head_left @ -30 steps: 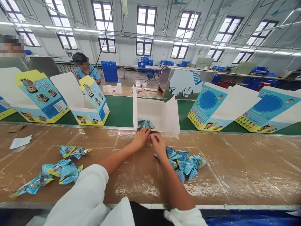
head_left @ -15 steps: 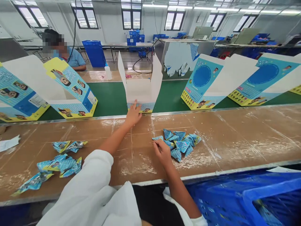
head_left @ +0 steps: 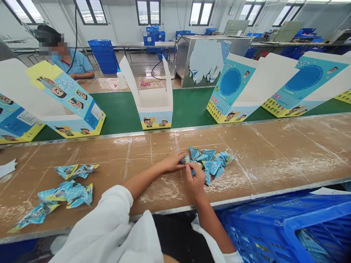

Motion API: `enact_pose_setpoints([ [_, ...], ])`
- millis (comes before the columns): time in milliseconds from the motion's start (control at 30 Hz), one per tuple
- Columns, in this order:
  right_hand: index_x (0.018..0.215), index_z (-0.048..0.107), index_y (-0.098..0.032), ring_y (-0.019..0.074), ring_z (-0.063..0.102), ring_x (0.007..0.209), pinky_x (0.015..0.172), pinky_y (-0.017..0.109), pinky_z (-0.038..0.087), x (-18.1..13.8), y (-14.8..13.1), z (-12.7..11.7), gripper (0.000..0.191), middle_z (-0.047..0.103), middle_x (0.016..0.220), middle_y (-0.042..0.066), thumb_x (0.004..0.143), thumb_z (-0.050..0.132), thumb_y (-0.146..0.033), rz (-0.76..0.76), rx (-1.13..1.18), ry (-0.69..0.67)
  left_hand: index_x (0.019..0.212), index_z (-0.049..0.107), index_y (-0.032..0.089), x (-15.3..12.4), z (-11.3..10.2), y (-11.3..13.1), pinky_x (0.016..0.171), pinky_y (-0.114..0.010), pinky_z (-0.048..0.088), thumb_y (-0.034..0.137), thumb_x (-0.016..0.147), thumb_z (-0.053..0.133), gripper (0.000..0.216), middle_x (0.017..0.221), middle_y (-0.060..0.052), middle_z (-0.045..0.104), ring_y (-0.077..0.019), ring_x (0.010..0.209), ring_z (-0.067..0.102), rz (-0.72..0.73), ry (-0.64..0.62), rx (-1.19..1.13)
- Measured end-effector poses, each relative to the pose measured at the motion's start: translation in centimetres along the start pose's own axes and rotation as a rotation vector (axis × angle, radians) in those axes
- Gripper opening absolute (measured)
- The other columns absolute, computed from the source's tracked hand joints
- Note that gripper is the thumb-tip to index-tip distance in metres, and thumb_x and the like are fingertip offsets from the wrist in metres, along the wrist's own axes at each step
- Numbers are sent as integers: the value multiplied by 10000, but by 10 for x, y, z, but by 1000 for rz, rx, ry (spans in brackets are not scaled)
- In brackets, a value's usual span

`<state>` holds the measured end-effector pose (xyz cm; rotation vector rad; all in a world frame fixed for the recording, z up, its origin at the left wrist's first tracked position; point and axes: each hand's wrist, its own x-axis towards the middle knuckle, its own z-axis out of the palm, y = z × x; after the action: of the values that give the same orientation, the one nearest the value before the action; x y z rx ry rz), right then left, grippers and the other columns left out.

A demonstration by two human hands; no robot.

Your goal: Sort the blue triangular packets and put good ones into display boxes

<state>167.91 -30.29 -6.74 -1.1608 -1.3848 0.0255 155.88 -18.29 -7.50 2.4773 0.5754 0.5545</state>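
Observation:
On the brown worktop lies a pile of blue triangular packets [head_left: 212, 166]. At its left edge, one blue packet [head_left: 185, 159] is between my hands. My left hand [head_left: 174, 162] has its fingers closed at that packet's left side. Thumb and fingertips of my right hand [head_left: 195, 176] pinch its near end, partly covering it. Beyond them, an open carton [head_left: 156, 118] with raised white flaps stands on the green belt, with neither hand touching it. More blue packets [head_left: 67, 193] lie in a loose group to the left.
Other open cartons stand along the green belt [head_left: 120, 109], such as a left carton [head_left: 79, 106] and a right carton [head_left: 233, 91]. A blue crate [head_left: 287, 215] holding packets sits at lower right. Across the belt are a seated person [head_left: 72, 62] and a white bottle [head_left: 121, 79].
My left hand has left the carton and come back to the packet at my right hand. The cartons on the belt have shifted left in view, the middle one turning slightly.

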Motion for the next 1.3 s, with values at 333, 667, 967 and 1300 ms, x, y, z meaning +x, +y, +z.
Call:
enact_pose_setpoints([
  [333, 963, 622, -189, 188, 613, 832, 781, 352, 496, -5, 14, 2, 152, 659, 872, 85, 919, 477, -195, -96, -117, 32, 1134, 653, 253, -1, 15, -8, 960, -379, 419, 394, 769, 692, 393, 1094, -78, 608, -246, 1035, 562, -58, 125, -236],
  [667, 1060, 640, -124, 271, 583, 958, 823, 392, 379, 81, 31, -6, 263, 638, 1040, 163, 894, 502, -274, 336, -993, -477, 996, 643, 186, 5, 6, -32, 1068, -377, 325, 461, 787, 669, 346, 1176, -88, 552, -236, 1189, 478, -289, 656, -544],
  [967, 848, 688, -154, 163, 560, 727, 640, 285, 325, 92, 38, 28, 259, 639, 828, 77, 922, 478, -287, 139, -716, -315, 1056, 664, 147, 6, 10, -31, 759, -295, 505, 660, 736, 631, 605, 933, -69, 666, -164, 803, 603, -354, 658, -842],
  [1300, 897, 652, -168, 155, 556, 702, 671, 281, 455, 55, 51, 59, 281, 590, 756, 43, 944, 459, -366, -18, -17, -183, 1398, 454, 258, 4, 0, -39, 983, -349, 426, 613, 684, 725, 842, 1230, -68, 616, -209, 1069, 588, -336, 571, -1176],
])
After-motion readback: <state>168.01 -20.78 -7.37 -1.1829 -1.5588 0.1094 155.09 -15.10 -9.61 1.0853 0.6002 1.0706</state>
